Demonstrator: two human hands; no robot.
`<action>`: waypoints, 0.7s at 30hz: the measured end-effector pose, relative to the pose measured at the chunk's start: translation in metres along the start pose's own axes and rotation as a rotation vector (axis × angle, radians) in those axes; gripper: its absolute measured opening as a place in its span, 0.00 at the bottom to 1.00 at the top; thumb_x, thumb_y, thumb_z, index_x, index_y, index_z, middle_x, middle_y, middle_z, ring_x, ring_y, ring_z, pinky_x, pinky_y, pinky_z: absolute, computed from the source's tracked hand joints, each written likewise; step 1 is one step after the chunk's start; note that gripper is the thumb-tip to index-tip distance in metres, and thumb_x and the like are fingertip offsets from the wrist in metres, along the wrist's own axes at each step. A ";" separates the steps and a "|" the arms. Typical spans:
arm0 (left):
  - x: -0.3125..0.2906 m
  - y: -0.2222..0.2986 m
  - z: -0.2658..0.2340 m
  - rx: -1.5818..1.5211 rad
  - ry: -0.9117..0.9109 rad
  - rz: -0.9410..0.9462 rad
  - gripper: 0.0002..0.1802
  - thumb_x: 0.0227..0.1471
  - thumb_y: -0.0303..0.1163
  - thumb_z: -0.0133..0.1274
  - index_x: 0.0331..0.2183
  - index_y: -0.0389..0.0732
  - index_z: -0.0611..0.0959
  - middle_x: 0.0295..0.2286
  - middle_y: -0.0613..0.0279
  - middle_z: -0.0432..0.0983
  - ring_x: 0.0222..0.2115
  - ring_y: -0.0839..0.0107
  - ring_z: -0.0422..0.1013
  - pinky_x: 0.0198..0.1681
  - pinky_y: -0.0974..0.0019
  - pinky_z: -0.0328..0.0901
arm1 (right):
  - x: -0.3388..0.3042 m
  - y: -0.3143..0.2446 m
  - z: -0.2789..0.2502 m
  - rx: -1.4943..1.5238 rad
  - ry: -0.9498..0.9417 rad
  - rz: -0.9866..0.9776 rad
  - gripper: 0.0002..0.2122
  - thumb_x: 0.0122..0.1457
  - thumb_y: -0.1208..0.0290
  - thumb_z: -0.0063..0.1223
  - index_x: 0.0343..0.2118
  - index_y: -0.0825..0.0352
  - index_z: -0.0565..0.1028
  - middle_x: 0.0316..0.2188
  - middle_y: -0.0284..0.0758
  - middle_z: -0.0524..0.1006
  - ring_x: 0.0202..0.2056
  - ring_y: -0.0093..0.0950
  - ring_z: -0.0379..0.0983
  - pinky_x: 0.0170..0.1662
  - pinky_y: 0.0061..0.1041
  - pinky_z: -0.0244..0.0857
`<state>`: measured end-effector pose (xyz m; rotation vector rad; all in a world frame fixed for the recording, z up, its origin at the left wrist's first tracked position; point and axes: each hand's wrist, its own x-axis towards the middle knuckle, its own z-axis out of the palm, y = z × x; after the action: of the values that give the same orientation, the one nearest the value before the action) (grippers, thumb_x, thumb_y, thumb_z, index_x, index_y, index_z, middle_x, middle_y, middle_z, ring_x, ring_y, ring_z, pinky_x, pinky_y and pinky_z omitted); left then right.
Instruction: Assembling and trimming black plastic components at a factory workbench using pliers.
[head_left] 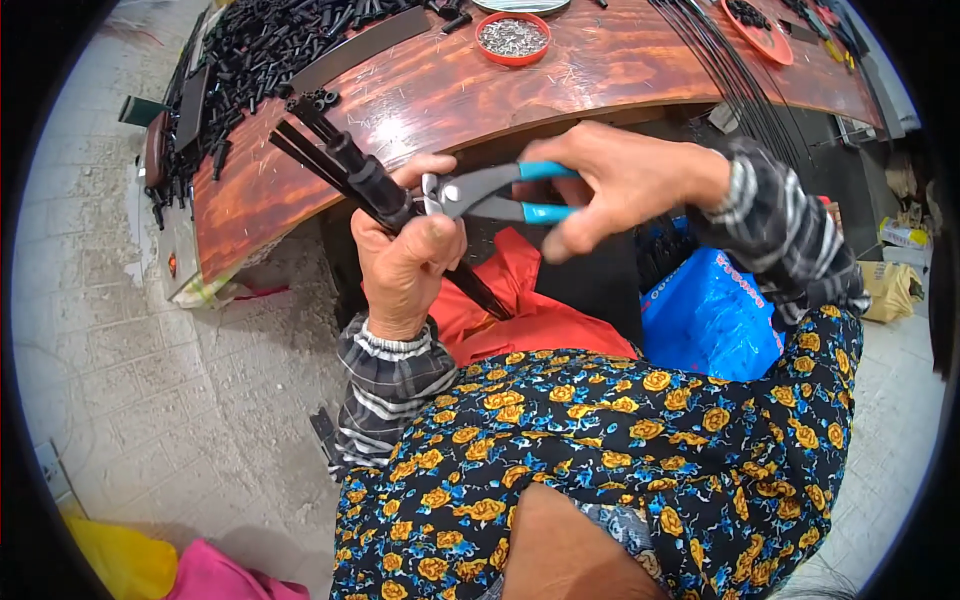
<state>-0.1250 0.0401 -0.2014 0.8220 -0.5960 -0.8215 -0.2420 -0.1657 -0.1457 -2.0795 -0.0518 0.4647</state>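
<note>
**Hands meeting over a black rod bundle, pliers at the collar**

Head view. Left hand (405,262) closed in a full fist around a bundle of black rods (340,165), thumb pressed up near the black collar (385,192) where the rods gather; rod tips fanning up and left over the table edge, lower ends running down past the palm toward the red bag (510,300). Right hand (610,185) wrapped around the blue handles of the pliers (485,192), fingers curled under, handles drawn close but not fully together; metal nose pointing left, touching or just beside the left thumb and the collar. Cannot tell whether the nose has bitten onto anything.

Reddish wooden table (600,70) beyond, carrying a heap of short black tubes (265,50) at its left end, a red dish of small metal pieces (513,37) near the middle, an orange tray (760,35) at right, and long thin black wires (720,70) trailing off the edge. Blue sack (705,315) beside the red bag, below the table.

Judged best done thus: bundle held rigid with no twist in the fist, thumb kept clear of the plier nose, nose set square on the collar, squeeze slow and even, wrist in line with the handles.
</note>
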 end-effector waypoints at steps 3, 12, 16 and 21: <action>0.004 0.001 0.004 0.023 0.077 0.010 0.26 0.46 0.28 0.59 0.47 0.27 0.72 0.11 0.71 0.61 0.10 0.83 0.55 0.14 0.74 0.50 | 0.005 0.010 0.013 -0.866 0.646 -0.259 0.21 0.46 0.70 0.58 0.42 0.69 0.65 0.29 0.41 0.73 0.29 0.41 0.72 0.31 0.35 0.63; 0.006 -0.004 0.002 0.093 -0.073 0.004 0.49 0.48 0.72 0.37 0.47 0.31 0.72 0.09 0.71 0.56 0.09 0.79 0.50 0.13 0.71 0.47 | 0.021 0.028 -0.008 0.387 -0.493 -0.008 0.19 0.60 0.55 0.48 0.19 0.66 0.68 0.12 0.26 0.63 0.13 0.17 0.57 0.17 0.20 0.51; 0.010 0.003 0.011 0.019 0.135 -0.150 0.56 0.48 0.76 0.20 0.41 0.29 0.76 0.06 0.71 0.55 0.07 0.79 0.49 0.11 0.74 0.47 | 0.019 0.027 -0.009 0.074 -0.191 -0.093 0.15 0.61 0.59 0.47 0.29 0.69 0.72 0.17 0.32 0.69 0.21 0.23 0.65 0.26 0.25 0.60; 0.010 0.007 0.011 0.113 0.232 -0.155 0.56 0.47 0.77 0.22 0.39 0.31 0.77 0.07 0.71 0.55 0.07 0.80 0.49 0.11 0.74 0.47 | 0.015 0.014 0.005 -0.160 0.067 -0.212 0.16 0.58 0.66 0.49 0.47 0.67 0.69 0.27 0.43 0.71 0.29 0.36 0.68 0.35 0.33 0.62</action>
<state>-0.1246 0.0308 -0.1878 1.0610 -0.3782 -0.8242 -0.2318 -0.1661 -0.1643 -2.2152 -0.2756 0.2686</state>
